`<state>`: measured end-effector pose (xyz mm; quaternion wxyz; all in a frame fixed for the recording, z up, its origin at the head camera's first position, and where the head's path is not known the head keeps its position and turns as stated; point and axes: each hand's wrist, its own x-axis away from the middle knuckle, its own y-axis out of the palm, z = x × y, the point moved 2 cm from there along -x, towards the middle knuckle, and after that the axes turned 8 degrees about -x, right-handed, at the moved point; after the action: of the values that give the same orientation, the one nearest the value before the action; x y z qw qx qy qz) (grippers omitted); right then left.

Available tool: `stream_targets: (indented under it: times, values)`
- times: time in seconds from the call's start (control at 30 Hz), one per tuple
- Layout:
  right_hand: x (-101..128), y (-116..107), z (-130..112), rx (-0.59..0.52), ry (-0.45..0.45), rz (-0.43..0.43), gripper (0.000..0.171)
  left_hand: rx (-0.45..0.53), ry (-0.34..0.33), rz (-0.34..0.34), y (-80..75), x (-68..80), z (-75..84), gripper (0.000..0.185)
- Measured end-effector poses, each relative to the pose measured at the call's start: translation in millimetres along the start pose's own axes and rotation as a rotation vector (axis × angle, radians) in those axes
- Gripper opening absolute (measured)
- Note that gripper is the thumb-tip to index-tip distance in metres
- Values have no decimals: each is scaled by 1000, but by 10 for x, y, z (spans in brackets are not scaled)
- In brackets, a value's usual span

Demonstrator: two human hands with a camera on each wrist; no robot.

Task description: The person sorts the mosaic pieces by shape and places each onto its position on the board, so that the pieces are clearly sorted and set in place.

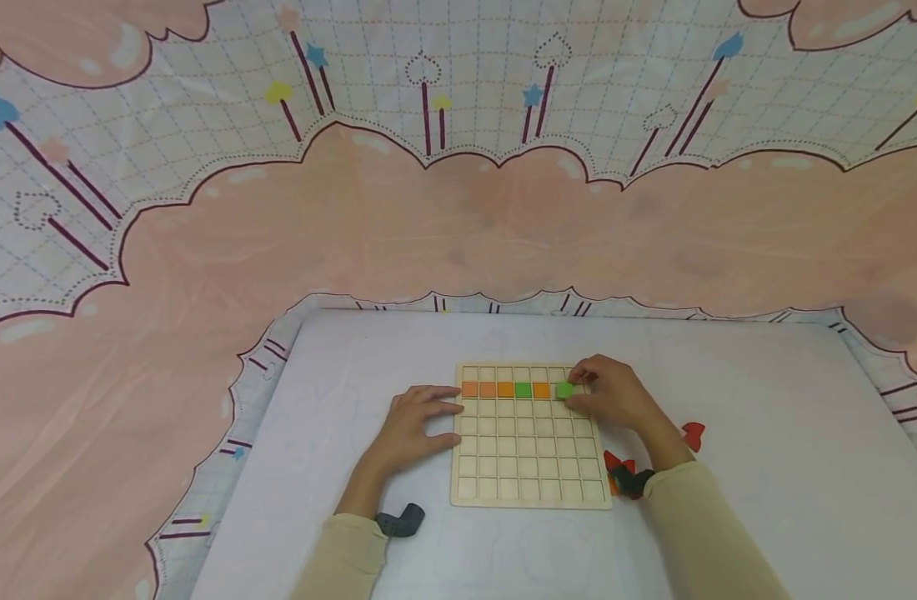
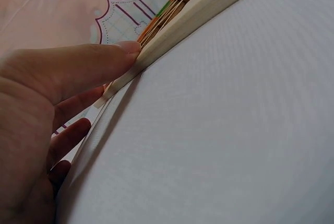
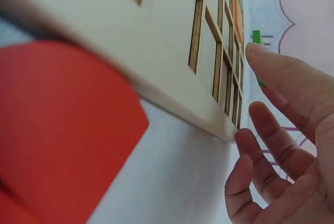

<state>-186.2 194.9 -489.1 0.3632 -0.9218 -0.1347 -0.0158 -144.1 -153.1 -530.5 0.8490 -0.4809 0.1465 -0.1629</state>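
1. The right hand [image 1: 614, 395] pinches a small green square tile [image 1: 564, 389] between its fingers [image 3: 271, 70], thumb and forefinger closed on it, over the second row of the pale wooden grid board [image 1: 529, 467], at the board's 1 o'clock corner.
2. The left hand [image 1: 416, 425] lies flat at the board's 9 o'clock edge, its fingers [image 2: 94, 65] straight and slightly spread, the tips touching the wooden rim and holding nothing.
3. In the same second row, at 9 o'clock from the held tile, sit three orange square tiles [image 1: 488, 389], then a second green tile [image 1: 523, 389], then another orange tile [image 1: 541, 389], each in its own cell. The held tile is just beside that last one.
4. The board lies flat on the white-covered bench [image 1: 766, 467], between the two hands.
5. At 4 o'clock from the board, by the right wrist, red pieces [image 1: 693, 434] lie on the bench cover; the right wrist view shows one close up, touching the board's edge.
6. Beyond the bench at 12 o'clock hangs a pink and white patterned cloth [image 1: 458, 225] with clouds and stars.
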Motion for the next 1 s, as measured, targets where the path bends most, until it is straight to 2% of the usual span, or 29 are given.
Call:
stream_targets:
  times: [0.37, 0.7, 1.0]
  values:
    - [-79, 50, -36, 27, -36, -15, 24, -7, -3, -5, 19, 0, -21, 45]
    - [-124, 52, -15, 48, 10, -42, 24, 0, 5, 0, 10, -8, -16, 45]
    - [-147, 43, -12, 58, 2, -66, 26, 2, 6, 4, 11, -7, -15, 45]
